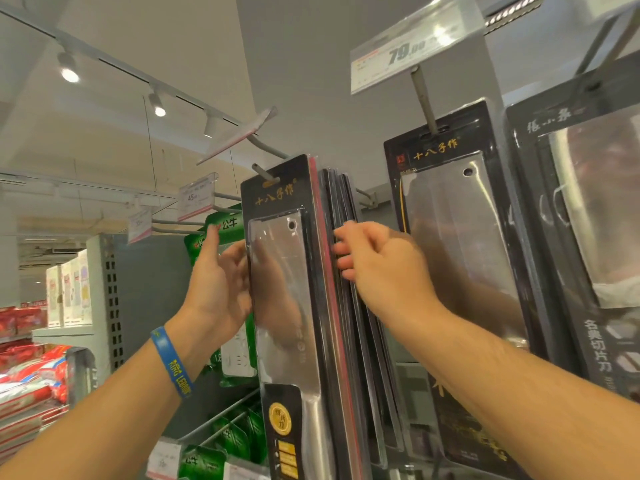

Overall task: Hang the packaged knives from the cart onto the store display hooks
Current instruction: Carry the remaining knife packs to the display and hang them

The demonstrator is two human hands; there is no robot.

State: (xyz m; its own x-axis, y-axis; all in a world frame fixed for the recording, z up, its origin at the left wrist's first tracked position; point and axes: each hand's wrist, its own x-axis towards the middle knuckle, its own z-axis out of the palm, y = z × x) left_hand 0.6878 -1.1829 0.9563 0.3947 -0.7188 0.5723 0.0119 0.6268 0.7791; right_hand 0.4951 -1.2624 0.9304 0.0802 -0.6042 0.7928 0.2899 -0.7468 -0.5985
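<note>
Packaged knife point(287, 306) | on hook point(264, 170) | between left fingers point(238, 257) and right fingers point(343, 251)

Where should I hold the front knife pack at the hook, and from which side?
Probably pinch the front pack by its left edge at blade height, coming from the left, where the left hand is. It is upright at the hook, that edge is free, and rear packs crowd its right edge.

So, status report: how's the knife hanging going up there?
Left hand flat against front cleaver pack. Right hand gripping packs behind. Pack threaded on hook. Nothing in the way.
</note>
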